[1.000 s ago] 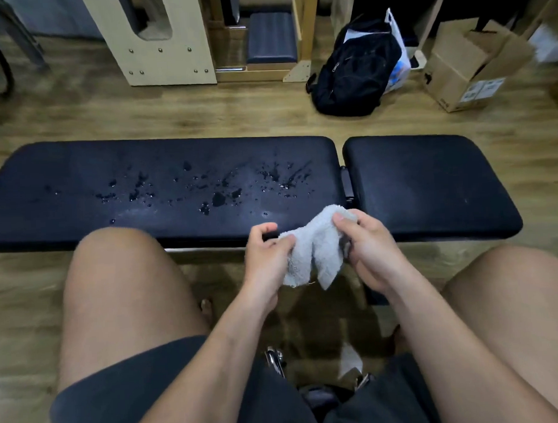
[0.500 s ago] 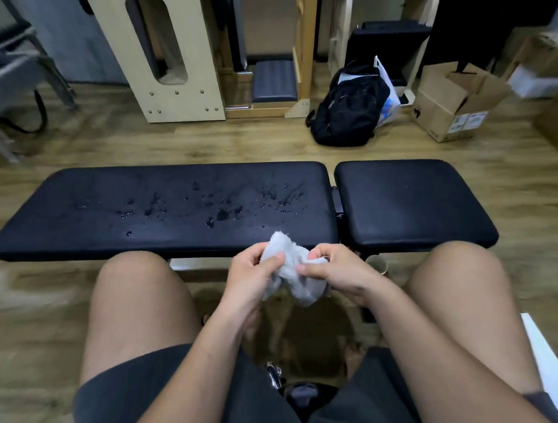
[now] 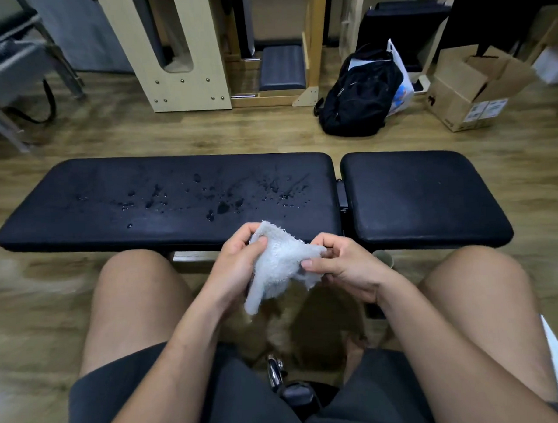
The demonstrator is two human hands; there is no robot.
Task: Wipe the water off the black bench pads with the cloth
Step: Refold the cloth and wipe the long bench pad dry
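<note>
- The left hand point(image 3: 238, 260) pinches the upper corner of a small white terry cloth point(image 3: 279, 265), with the thumb on top and the fingers curled behind.
- The right hand point(image 3: 346, 269) pinches the cloth's opposite edge between its thumb and curled fingers. The cloth hangs stretched between the two hands, and its lower tail droops between the person's bare knees.
- Both hands are in the air at the near edge of the long black bench pad point(image 3: 66, 225). Neither they nor the cloth appear to touch it.
- The scattered water drops point(image 3: 222, 208) lie ahead of the hands and off to their left. They are strung out along the pad's length, which runs left to right across the person.
- The left hand is nearer the wet patch. The right hand sits closer to the narrow gap between the pads.
- Across that gap, to the right, is the short black bench pad point(image 3: 422, 200). It looks dry from here, though the dark surface makes that hard to tell.
- I'd say the cloth is being readied and no wiping has begun. The stroke will need to go forward and then leftward along the long pad.
- A black backpack point(image 3: 359, 94) and an open cardboard box point(image 3: 460, 100) stand on the wooden floor point(image 3: 174, 136) beyond the pads.
</note>
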